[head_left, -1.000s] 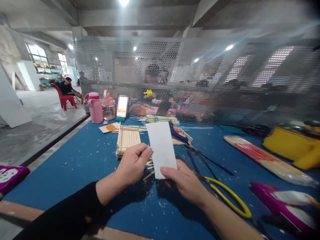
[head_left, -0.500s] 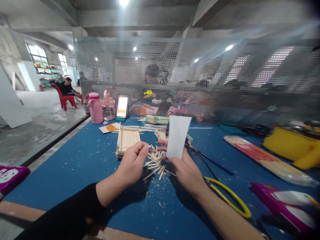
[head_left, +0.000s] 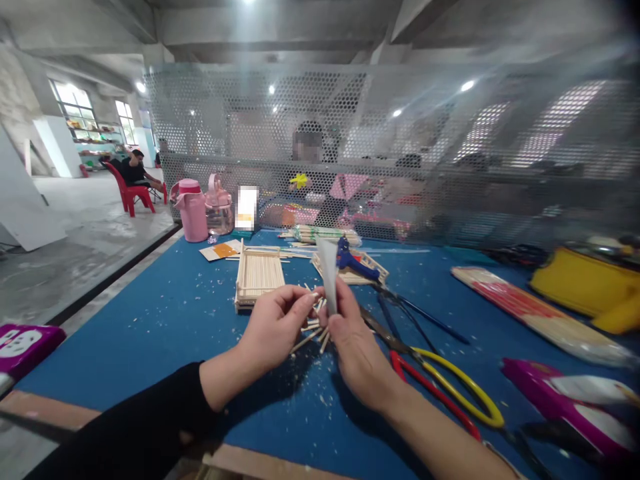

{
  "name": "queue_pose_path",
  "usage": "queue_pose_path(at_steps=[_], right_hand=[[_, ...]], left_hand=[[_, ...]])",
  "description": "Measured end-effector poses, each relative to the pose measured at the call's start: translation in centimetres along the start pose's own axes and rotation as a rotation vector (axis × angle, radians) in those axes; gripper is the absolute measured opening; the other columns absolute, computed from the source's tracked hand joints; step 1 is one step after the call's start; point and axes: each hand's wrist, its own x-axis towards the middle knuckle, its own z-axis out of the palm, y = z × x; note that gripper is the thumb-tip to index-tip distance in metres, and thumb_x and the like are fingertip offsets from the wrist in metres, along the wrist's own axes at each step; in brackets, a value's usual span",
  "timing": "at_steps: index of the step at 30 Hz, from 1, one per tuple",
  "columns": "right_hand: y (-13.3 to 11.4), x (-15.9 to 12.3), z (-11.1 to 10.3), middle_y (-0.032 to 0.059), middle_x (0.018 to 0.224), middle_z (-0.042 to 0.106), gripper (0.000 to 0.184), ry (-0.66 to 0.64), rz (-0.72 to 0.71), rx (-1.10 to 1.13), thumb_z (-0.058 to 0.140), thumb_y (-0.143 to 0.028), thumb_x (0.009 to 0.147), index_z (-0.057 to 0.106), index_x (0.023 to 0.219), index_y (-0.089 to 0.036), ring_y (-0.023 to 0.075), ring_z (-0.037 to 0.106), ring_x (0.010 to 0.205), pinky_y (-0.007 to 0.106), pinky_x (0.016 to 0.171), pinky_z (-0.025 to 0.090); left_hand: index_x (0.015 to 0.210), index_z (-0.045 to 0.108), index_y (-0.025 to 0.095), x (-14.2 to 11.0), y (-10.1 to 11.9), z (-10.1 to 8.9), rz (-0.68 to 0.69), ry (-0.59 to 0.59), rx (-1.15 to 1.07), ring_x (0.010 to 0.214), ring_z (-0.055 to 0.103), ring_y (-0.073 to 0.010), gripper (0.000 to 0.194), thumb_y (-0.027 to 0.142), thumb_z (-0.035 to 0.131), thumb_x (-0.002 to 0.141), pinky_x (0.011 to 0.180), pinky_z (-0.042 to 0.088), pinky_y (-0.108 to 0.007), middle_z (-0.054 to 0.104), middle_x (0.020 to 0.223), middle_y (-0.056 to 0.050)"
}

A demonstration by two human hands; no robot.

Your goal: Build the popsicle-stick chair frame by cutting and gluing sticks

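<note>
No text, label, brand or number is readable anywhere.

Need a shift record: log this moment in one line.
left hand: pinching small stick | right hand: holding white card | table: loose sticks, stick-built tray

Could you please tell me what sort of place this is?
Probably a handicraft workshop: pale wooden sticks and a rectangular stick-built tray lie on a blue tabletop, before a grey perforated metal partition.
</note>
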Motion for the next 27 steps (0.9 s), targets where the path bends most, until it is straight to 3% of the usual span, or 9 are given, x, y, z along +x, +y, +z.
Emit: queue_pose_path(at_steps=[3, 5, 9, 12, 14, 16, 19, 23, 27], right_hand=[[0.4, 0.1, 0.0, 0.0037, 0.151, 0.032, 0.055, -0.105, -0.076, -0.119, 0.033, -0.042, 0.096, 0.019, 0.148, -0.034, 0.023, 0.03, 0.138, 0.044, 0.112, 0.027], [0.5, 0.3, -0.2, 0.0027, 0.148, 0.038, 0.051, -0.109, -0.086, -0.126, 0.033, -0.041, 0.096, 0.027, 0.146, -0.035, 0.0223, 0.033, 0.136, 0.044, 0.111, 0.029], [0.3, 0.5, -0.5, 0.0043, 0.138, 0.05, 0.047, 0.023, -0.063, -0.059, 0.032, -0.042, 0.096, 0.038, 0.142, -0.033, 0.0225, 0.048, 0.124, 0.042, 0.103, 0.04], [0.1, 0.8, -0.6, 0.006, 0.135, 0.052, 0.047, -0.026, -0.118, -0.075, 0.037, -0.047, 0.093, 0.048, 0.135, -0.03, 0.0241, 0.046, 0.125, 0.042, 0.104, 0.038], [0.1, 1.1, -0.7, 0.0084, 0.121, 0.06, 0.048, -0.008, -0.019, -0.043, 0.038, -0.052, 0.092, 0.053, 0.13, -0.027, 0.0237, 0.055, 0.113, 0.041, 0.098, 0.043], [0.1, 1.6, -0.7, 0.0082, 0.102, 0.065, 0.054, 0.071, 0.181, 0.125, 0.037, -0.06, 0.089, 0.052, 0.125, -0.024, 0.0202, 0.063, 0.085, 0.038, 0.078, 0.052], [-0.1, 2.0, -0.6, 0.0042, 0.086, 0.064, 0.057, 0.139, 0.408, 0.48, 0.051, -0.068, 0.077, 0.051, 0.109, -0.021, 0.0151, 0.059, 0.063, 0.029, 0.054, 0.05], [-0.3, 2.1, -0.4, -0.0014, 0.069, 0.061, 0.048, 0.164, 0.482, 0.598, 0.075, -0.052, 0.064, 0.053, 0.091, -0.02, 0.0126, 0.057, 0.056, 0.026, 0.052, 0.048], [-0.4, 2.0, -0.5, -0.0004, 0.078, 0.063, 0.048, 0.231, 0.499, 0.551, 0.081, -0.044, 0.057, 0.055, 0.09, -0.019, 0.0126, 0.058, 0.057, 0.029, 0.056, 0.05]], left_hand=[[0.068, 0.054, 0.015, -0.1, 0.3, -0.1, 0.042, -0.035, 0.045, 0.05, 0.034, -0.0071, 0.026, 0.036, 0.053, 0.083, 0.051, 0.03, -0.022, 0.043, 0.056, 0.005], [0.069, 0.054, 0.015, 0.0, 0.4, -0.3, 0.062, -0.041, 0.065, 0.05, 0.034, -0.0072, 0.024, 0.034, 0.051, 0.084, 0.051, 0.031, -0.022, 0.042, 0.056, 0.005], [0.075, 0.057, 0.016, 0.1, 0.4, -0.6, 0.076, -0.003, 0.076, 0.051, 0.036, -0.0082, 0.021, 0.033, 0.049, 0.085, 0.052, 0.032, -0.022, 0.043, 0.057, 0.005], [0.069, 0.055, 0.016, 0.2, 0.3, -0.7, 0.104, -0.036, 0.102, 0.051, 0.037, -0.0085, 0.023, 0.033, 0.051, 0.084, 0.054, 0.034, -0.023, 0.044, 0.056, 0.004], [0.071, 0.056, 0.016, 0.1, 0.3, -0.8, 0.114, -0.042, 0.102, 0.051, 0.038, -0.0084, 0.022, 0.032, 0.051, 0.084, 0.055, 0.034, -0.023, 0.046, 0.057, 0.004], [0.077, 0.058, 0.016, 0.1, 0.2, -0.8, 0.115, -0.024, 0.119, 0.051, 0.038, -0.0082, 0.022, 0.033, 0.049, 0.086, 0.055, 0.035, -0.023, 0.048, 0.059, 0.004], [0.079, 0.061, 0.015, 0.0, 0.1, -0.8, 0.146, 0.002, 0.248, 0.054, 0.045, -0.0095, 0.023, 0.032, 0.048, 0.088, 0.056, 0.037, -0.023, 0.054, 0.061, 0.002], [0.081, 0.066, 0.014, 0.0, -0.2, -0.8, 0.289, -0.013, 0.528, 0.068, 0.058, -0.0138, 0.024, 0.026, 0.047, 0.089, 0.064, 0.043, -0.024, 0.068, 0.073, -0.005], [0.085, 0.069, 0.014, -0.1, -0.3, -0.8, 0.413, -0.064, 0.668, 0.069, 0.064, -0.0152, 0.022, 0.021, 0.049, 0.089, 0.066, 0.047, -0.024, 0.073, 0.078, -0.007]])
